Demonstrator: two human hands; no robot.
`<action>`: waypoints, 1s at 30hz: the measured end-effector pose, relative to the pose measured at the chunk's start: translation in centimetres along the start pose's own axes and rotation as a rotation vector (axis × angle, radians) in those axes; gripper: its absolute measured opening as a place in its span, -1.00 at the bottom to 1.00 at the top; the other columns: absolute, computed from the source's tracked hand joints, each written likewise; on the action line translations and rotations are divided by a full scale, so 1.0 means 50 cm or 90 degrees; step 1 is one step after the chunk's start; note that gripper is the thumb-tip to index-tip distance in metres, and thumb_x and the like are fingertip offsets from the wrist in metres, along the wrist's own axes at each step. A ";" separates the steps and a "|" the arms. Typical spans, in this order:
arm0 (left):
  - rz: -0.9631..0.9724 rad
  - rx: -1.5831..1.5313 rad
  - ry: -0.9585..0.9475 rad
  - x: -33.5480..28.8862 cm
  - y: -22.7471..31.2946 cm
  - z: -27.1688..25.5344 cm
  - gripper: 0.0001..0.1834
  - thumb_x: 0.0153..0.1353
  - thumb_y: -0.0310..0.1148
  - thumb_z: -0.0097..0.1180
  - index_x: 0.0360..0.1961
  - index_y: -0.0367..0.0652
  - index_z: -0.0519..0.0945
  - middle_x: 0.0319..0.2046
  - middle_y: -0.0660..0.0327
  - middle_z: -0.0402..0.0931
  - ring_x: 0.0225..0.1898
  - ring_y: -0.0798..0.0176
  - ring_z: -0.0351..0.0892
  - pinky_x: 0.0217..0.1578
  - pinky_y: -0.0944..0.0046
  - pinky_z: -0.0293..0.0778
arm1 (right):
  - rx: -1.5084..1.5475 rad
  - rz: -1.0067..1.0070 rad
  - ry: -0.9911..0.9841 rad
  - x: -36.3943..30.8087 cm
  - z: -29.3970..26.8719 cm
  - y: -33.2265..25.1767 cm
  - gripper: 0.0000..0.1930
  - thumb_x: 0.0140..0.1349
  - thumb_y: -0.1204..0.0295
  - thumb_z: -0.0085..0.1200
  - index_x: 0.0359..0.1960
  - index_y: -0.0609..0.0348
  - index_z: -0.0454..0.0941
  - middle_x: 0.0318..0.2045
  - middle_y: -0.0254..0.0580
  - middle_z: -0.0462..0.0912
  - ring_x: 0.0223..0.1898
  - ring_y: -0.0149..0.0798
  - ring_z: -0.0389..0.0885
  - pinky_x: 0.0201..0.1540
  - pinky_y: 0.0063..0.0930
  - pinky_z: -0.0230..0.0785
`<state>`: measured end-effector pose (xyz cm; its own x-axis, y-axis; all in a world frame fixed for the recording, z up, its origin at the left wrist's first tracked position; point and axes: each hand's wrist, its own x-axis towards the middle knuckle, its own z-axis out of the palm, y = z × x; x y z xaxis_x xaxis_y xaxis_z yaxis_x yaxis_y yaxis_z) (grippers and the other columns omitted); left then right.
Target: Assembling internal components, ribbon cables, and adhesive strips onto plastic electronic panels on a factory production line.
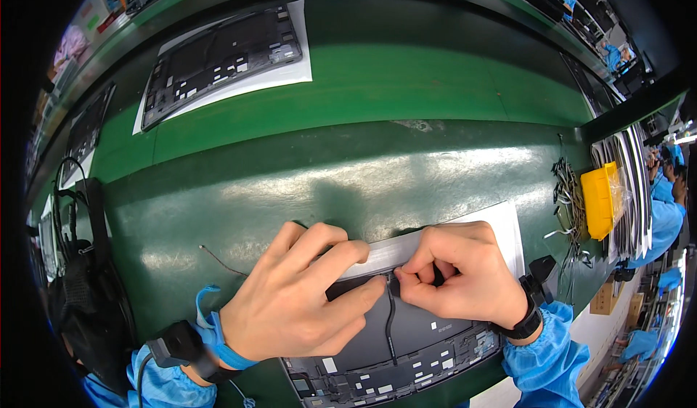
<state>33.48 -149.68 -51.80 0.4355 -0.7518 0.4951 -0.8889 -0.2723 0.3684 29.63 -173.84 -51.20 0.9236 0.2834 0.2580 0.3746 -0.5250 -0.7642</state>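
Observation:
In front of me a dark grey device housing (428, 344) lies on a white sheet (508, 237), with white stickers and small fittings along its near edge. A thin black cable (392, 322) runs up its middle toward the far edge. My right hand (465, 270) pinches thumb and forefinger at the cable's far end; the tip itself is hidden. Spread over the housing's left half is my left hand (298, 299), its fingers apart and the index fingertip touching down beside the cable. It holds nothing. Both wrists carry black strapped devices, and the left also a blue band.
Another housing (225, 59) rests on white paper on the raised green shelf (377, 81). At right are a pile of loose cables (566, 197), a yellow bin (600, 201) and stacked sheets (632, 197). A black bag (91, 292) sits at left. Co-workers in blue are beyond.

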 end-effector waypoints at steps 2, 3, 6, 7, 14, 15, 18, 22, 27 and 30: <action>0.006 0.024 0.006 0.003 0.004 0.004 -0.56 -0.34 -0.44 0.32 -0.26 -0.10 0.82 -0.11 0.10 0.57 -0.17 0.01 0.56 -0.31 0.11 0.40 | -0.018 -0.024 0.006 -0.003 0.000 0.004 -0.74 -0.04 0.60 0.46 -0.56 0.10 0.54 -0.72 -0.45 0.46 -0.71 -0.46 0.36 -0.62 -0.53 0.15; 0.010 0.023 0.006 0.007 0.006 0.005 -0.56 -0.34 -0.44 0.32 -0.26 -0.10 0.82 -0.11 0.10 0.57 -0.17 0.01 0.56 -0.31 0.11 0.40 | -0.032 -0.059 0.017 -0.005 0.000 0.008 -0.73 -0.05 0.60 0.46 -0.56 0.10 0.52 -0.71 -0.43 0.45 -0.71 -0.39 0.38 -0.62 -0.49 0.18; 0.007 0.038 -0.003 0.016 0.012 0.008 -0.58 -0.31 -0.47 0.35 -0.26 -0.13 0.80 -0.15 0.13 0.59 -0.18 0.03 0.57 -0.30 0.12 0.41 | -0.047 -0.096 0.025 -0.007 -0.001 0.011 -0.71 -0.06 0.61 0.45 -0.55 0.10 0.48 -0.71 -0.38 0.44 -0.70 -0.28 0.43 -0.61 -0.42 0.24; -0.015 0.024 0.006 0.018 0.010 0.013 -0.62 -0.28 -0.50 0.37 -0.28 -0.14 0.79 -0.20 0.17 0.60 -0.19 0.05 0.57 -0.30 0.13 0.42 | -0.047 -0.098 0.020 -0.007 -0.003 0.012 -0.71 -0.06 0.61 0.44 -0.55 0.10 0.47 -0.72 -0.36 0.44 -0.69 -0.24 0.45 -0.61 -0.40 0.26; -0.150 -0.005 0.048 0.052 0.037 0.038 -0.77 -0.17 -0.58 0.43 -0.39 -0.18 0.72 -0.42 0.27 0.59 -0.27 0.10 0.56 -0.29 0.14 0.48 | -0.015 -0.086 0.031 -0.005 -0.011 0.017 -0.70 -0.05 0.62 0.42 -0.56 0.11 0.45 -0.72 -0.37 0.43 -0.70 -0.26 0.44 -0.61 -0.39 0.25; -0.145 -0.001 0.041 0.053 0.038 0.044 -0.77 -0.17 -0.58 0.43 -0.39 -0.18 0.72 -0.42 0.27 0.59 -0.27 0.10 0.56 -0.29 0.14 0.48 | -0.009 -0.085 0.032 -0.005 -0.013 0.018 -0.70 -0.05 0.61 0.42 -0.56 0.11 0.44 -0.72 -0.37 0.43 -0.70 -0.27 0.44 -0.61 -0.39 0.25; -0.153 -0.017 0.057 0.054 0.044 0.049 -0.81 -0.17 -0.56 0.45 -0.48 -0.21 0.67 -0.42 0.26 0.54 -0.25 0.11 0.55 -0.28 0.14 0.44 | 0.023 -0.081 0.034 -0.006 -0.019 0.025 -0.70 -0.05 0.61 0.41 -0.57 0.12 0.44 -0.72 -0.37 0.42 -0.70 -0.27 0.44 -0.61 -0.40 0.26; -0.168 -0.016 0.059 0.059 0.050 0.053 -0.79 -0.21 -0.59 0.45 -0.49 -0.22 0.67 -0.43 0.25 0.53 -0.30 0.11 0.54 -0.34 0.14 0.45 | 0.041 -0.089 0.038 -0.011 -0.018 0.037 -0.70 -0.07 0.62 0.40 -0.56 0.12 0.43 -0.71 -0.37 0.44 -0.68 -0.28 0.47 -0.60 -0.39 0.29; -0.186 -0.014 0.062 0.080 0.062 0.058 -0.77 -0.23 -0.68 0.44 -0.51 -0.23 0.68 -0.44 0.22 0.59 -0.37 0.12 0.54 -0.42 0.18 0.50 | 0.041 -0.089 0.036 -0.012 -0.027 0.045 -0.69 -0.08 0.62 0.39 -0.57 0.12 0.40 -0.71 -0.37 0.44 -0.67 -0.27 0.48 -0.59 -0.38 0.31; -0.204 -0.003 0.047 0.085 0.062 0.052 -0.79 -0.23 -0.66 0.45 -0.54 -0.24 0.66 -0.45 0.21 0.59 -0.38 0.12 0.54 -0.41 0.17 0.48 | 0.034 -0.094 0.031 -0.012 -0.026 0.046 -0.72 -0.06 0.61 0.36 -0.54 0.11 0.41 -0.68 -0.33 0.47 -0.65 -0.20 0.53 -0.57 -0.32 0.35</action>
<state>32.21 -155.29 -50.60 0.7023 -0.5826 0.4092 -0.7043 -0.4847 0.5187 30.05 -176.28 -52.33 0.8621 0.3147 0.3972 0.5030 -0.4362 -0.7462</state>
